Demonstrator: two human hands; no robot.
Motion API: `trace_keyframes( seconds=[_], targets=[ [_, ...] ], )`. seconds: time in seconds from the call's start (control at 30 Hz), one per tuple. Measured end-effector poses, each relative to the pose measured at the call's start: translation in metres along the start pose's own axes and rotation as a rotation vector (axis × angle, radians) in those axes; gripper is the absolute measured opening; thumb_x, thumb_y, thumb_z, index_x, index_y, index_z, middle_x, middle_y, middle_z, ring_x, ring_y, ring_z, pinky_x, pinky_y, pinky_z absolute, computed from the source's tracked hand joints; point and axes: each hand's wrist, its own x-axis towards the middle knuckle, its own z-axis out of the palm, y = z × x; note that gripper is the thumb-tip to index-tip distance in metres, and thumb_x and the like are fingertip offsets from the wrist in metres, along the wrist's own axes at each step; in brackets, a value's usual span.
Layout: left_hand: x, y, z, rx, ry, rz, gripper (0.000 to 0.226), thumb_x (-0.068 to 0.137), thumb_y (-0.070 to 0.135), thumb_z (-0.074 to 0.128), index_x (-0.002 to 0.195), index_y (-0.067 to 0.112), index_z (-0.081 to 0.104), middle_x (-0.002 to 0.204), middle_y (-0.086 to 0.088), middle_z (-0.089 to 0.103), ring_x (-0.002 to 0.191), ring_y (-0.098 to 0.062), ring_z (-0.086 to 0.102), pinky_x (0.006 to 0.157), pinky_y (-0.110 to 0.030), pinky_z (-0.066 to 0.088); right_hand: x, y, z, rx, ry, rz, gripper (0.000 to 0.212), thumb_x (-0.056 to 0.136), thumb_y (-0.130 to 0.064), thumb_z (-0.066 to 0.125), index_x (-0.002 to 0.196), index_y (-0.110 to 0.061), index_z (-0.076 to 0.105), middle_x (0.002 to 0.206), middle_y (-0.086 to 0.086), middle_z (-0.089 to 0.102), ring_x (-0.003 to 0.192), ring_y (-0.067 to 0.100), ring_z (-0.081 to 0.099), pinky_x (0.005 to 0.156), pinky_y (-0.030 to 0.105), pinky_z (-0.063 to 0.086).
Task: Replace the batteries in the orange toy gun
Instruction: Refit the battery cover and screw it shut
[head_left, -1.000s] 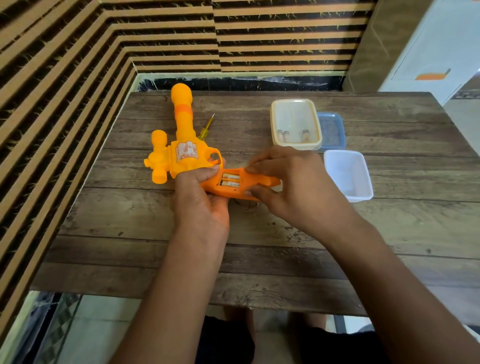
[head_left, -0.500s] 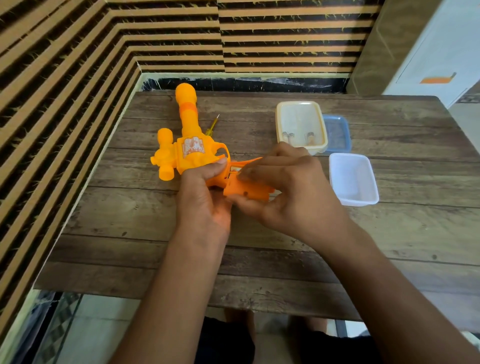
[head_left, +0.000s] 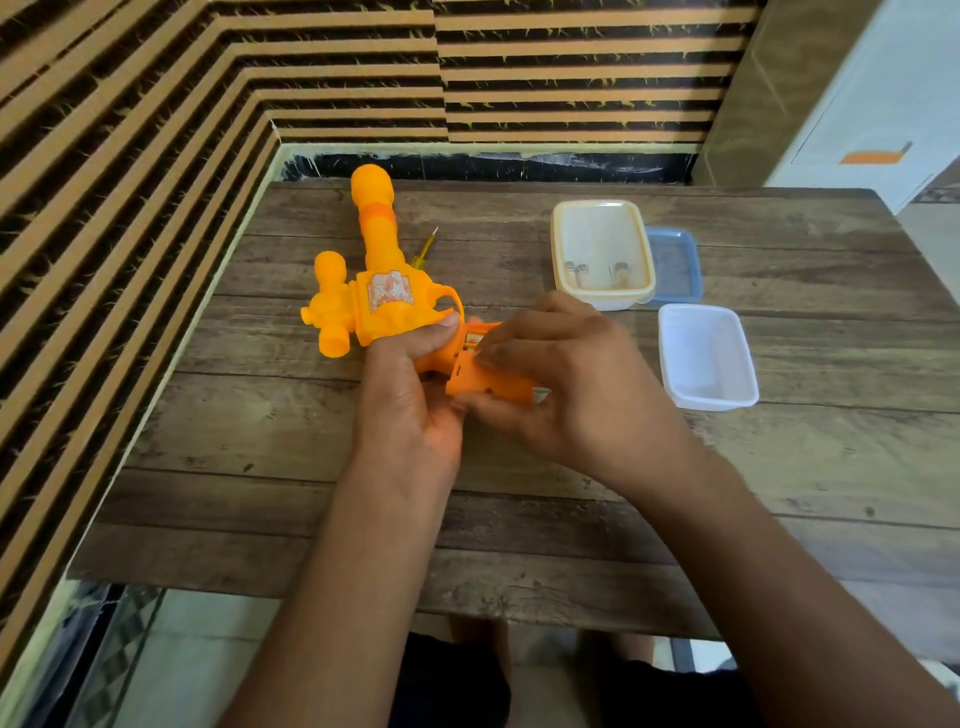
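Wooden table (head_left: 779, 467), toward left edge: left hand (head_left: 410, 405) clamps orange toy gun (head_left: 384, 306) at handle; right hand (head_left: 566, 384) pinches battery cover (head_left: 488, 384) (probably light, stiff, slick plastic)

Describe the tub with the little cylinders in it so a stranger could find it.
Start at the brown wood-plank table and look at its far right part, beyond the right hand. Three rectangular plastic containers cluster there; yours is the cream-yellow translucent tub, leftmost. Unlike the flat blue tray beside its right side and the white tub nearer, it alone shows small cylinders inside.
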Motion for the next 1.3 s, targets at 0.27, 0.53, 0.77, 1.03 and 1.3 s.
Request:
trace_keyframes(
  seconds=[0.27, 0.53, 0.77, 1.03, 1.3],
  targets=[
    [-0.0013, -0.0021, 0.0021, -0.031, -0.041, -0.052, 0.018, 0.092, -0.003, 0.057, 0.085, 0.007, 0.071, 0.072, -0.007, 0.074, 0.063, -0.02, 0.072, 0.056, -0.024, 0.058, 0.0015, -0.0022, -0.0004, 0.03, -0.012, -0.009, 0.025, 0.092, -0.033, 0.075, 0.094, -0.009, 0.081, 0.108, 0.005, 0.073, 0.094, 0.027, 0.066, 0.075, 0.046, 0.055],
    [-0.0041, 0.0035, 0.0007, -0.012, 0.004, -0.08, 0.043, 0.092, 0.001, 0.059, 0.135, -0.003, 0.062, 0.115, -0.02, 0.074, 0.11, -0.034, 0.072, 0.067, -0.037, 0.065, 0.0022, -0.0039, -0.0038, 0.116, 0.045, -0.056, 0.026, 0.08, -0.024, 0.092, 0.094, -0.005, 0.082, 0.103, 0.008, 0.077, 0.09, 0.021, 0.073, 0.08, 0.037, 0.057],
    [-0.0023, 0.0043, -0.0025, 0.008, -0.014, -0.072, 0.042, 0.091, 0.001, 0.06, 0.133, -0.003, 0.064, 0.107, -0.018, 0.076, 0.084, -0.027, 0.075, 0.056, -0.032, 0.061, 0.0021, -0.0027, -0.0021, 0.112, 0.018, -0.035, 0.025, 0.08, -0.026, 0.091, 0.092, -0.006, 0.082, 0.103, 0.007, 0.075, 0.089, 0.019, 0.071, 0.077, 0.032, 0.055],
    [-0.0025, 0.0027, -0.0029, 0.002, -0.015, -0.069, 0.042, 0.09, 0.0, 0.059, 0.132, -0.005, 0.064, 0.101, -0.017, 0.076, 0.078, -0.025, 0.075, 0.061, -0.033, 0.063, 0.0026, -0.0039, -0.0034, 0.08, -0.012, -0.008, 0.025, 0.085, -0.03, 0.086, 0.088, -0.006, 0.081, 0.101, 0.007, 0.073, 0.085, 0.02, 0.069, 0.073, 0.034, 0.054],
    [-0.0085, 0.0053, 0.0047, -0.007, -0.001, -0.065, 0.015, 0.092, -0.003, 0.057, 0.095, 0.007, 0.067, 0.073, -0.007, 0.074, 0.053, -0.015, 0.068, 0.041, -0.016, 0.041, 0.0017, -0.0015, -0.0003, 0.041, 0.026, 0.082, 0.027, 0.087, -0.032, 0.081, 0.093, -0.006, 0.081, 0.116, 0.014, 0.071, 0.103, 0.029, 0.068, 0.087, 0.037, 0.054]
  ],
)
